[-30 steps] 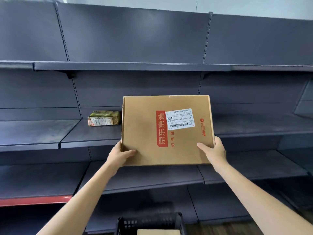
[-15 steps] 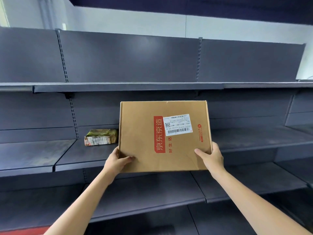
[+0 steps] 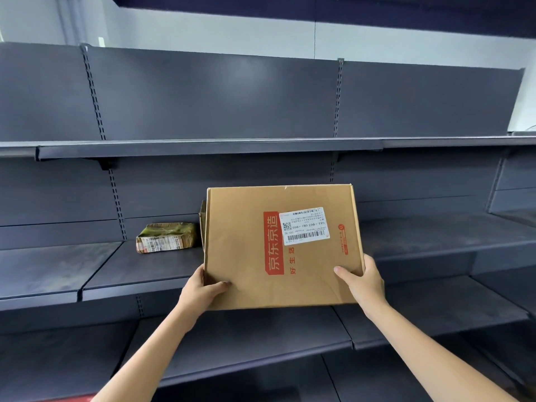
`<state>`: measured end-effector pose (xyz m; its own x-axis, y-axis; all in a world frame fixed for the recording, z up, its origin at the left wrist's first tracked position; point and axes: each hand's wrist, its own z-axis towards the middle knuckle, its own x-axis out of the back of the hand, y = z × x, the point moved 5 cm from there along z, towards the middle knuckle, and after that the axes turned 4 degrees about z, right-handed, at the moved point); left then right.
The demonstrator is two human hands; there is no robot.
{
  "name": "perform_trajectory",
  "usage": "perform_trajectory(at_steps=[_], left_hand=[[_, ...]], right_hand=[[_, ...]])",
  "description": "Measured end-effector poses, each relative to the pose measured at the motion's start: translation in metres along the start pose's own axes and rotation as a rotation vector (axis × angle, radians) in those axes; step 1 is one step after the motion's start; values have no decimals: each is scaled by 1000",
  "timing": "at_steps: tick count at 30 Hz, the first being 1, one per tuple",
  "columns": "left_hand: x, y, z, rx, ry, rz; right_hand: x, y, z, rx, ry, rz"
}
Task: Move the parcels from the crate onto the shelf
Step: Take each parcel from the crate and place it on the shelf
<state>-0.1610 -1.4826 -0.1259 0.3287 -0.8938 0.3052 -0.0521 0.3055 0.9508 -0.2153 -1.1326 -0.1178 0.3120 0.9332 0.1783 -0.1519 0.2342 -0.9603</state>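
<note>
cardboard parcel held at shelf front | L hand + R hand grip its lower corners | green packet on shelf, just left of parcel

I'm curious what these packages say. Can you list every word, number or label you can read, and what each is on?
"京东京造": white on a red band on the cardboard box.
"好生活": red, beside that band.
White shipping label: barcode and QR code; its print is too small to read reliably.
Red logo strip: too small.
Green-wrapped parcel on the shelf: label blurred.
</note>
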Motion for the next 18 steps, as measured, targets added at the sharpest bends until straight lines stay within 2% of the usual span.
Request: perform_trajectory(at_steps=[12, 18], left_hand=[[-2, -23, 8, 60, -34, -8], [7, -36, 9, 91, -42, -82]], right_hand=[[-9, 21, -4, -40, -52, 19], [-4, 15, 1, -79, -179, 249]])
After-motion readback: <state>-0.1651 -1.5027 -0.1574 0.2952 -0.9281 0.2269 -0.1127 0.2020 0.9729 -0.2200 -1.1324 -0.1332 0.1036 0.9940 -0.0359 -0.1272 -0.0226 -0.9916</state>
